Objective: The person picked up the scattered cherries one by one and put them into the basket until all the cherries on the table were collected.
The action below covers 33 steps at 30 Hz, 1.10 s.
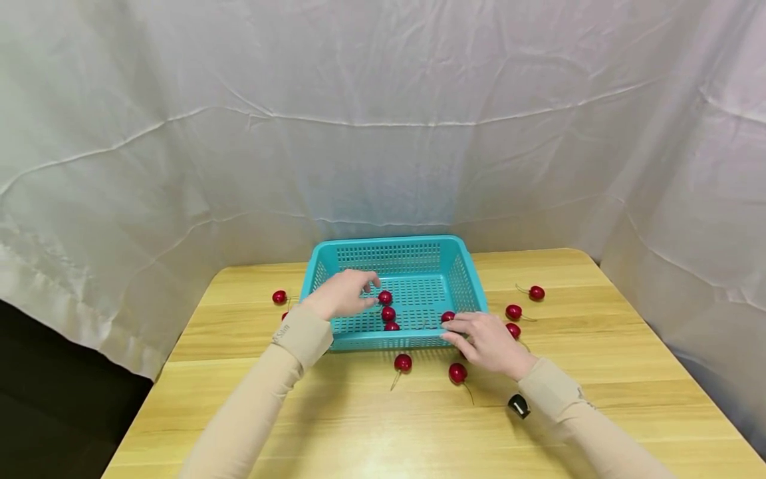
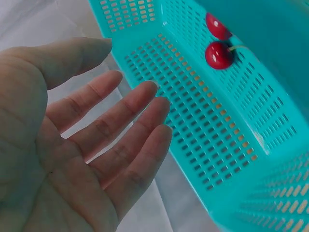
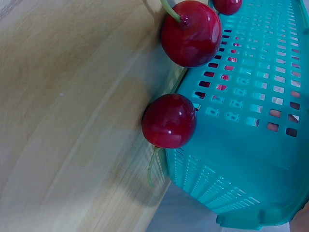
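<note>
The head view shows you a wooden table (image 1: 383,432) with a blue basket (image 1: 371,338) towards its far side. Your left hand (image 1: 344,293) is over the basket, fingers loosely extended and holding nothing. Your right hand (image 1: 487,339) lies across the basket's near right edge; I cannot tell whether its fingers grip anything. Some cherries (image 1: 388,313) are inside; the loose cherries (image 1: 403,362) lie on the table to its left, right and front. You seem partway through gathering them. The next move likely calls for pinching a loose one and lifting it in.
</note>
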### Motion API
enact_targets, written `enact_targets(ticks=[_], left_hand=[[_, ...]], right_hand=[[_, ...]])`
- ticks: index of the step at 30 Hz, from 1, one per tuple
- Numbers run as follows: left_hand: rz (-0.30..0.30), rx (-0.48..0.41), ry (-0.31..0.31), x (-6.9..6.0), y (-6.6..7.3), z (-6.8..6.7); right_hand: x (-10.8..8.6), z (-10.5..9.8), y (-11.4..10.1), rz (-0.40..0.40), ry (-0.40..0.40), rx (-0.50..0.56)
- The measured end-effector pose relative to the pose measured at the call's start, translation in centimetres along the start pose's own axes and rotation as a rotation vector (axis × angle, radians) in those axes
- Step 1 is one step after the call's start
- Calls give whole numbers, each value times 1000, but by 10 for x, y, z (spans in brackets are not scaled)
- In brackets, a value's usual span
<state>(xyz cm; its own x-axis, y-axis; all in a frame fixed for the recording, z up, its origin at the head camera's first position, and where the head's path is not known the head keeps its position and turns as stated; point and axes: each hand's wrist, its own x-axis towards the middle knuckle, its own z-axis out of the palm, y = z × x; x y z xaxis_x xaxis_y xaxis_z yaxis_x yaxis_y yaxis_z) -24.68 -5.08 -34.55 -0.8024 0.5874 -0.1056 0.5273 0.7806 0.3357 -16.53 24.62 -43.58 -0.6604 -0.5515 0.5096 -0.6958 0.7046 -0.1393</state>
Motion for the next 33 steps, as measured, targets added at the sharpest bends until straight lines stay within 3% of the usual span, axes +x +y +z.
enact_targets(ticks=[6, 15, 23, 28, 33], left_hand=[[-27, 14, 49, -11, -16, -5], [-10, -22, 226, -27, -46, -13], [-87, -4, 400, -44, -77, -14], [-154, 0, 473, -59, -93, -10], [-174, 19, 528, -71, -107, 0]], right_hand=[[-1, 0, 0, 6, -2, -3], [-1, 1, 0, -6, 16, 10], [0, 0, 0, -13, 12, 5], [0, -1, -1, -14, 11, 2], [0, 0, -1, -15, 15, 2]])
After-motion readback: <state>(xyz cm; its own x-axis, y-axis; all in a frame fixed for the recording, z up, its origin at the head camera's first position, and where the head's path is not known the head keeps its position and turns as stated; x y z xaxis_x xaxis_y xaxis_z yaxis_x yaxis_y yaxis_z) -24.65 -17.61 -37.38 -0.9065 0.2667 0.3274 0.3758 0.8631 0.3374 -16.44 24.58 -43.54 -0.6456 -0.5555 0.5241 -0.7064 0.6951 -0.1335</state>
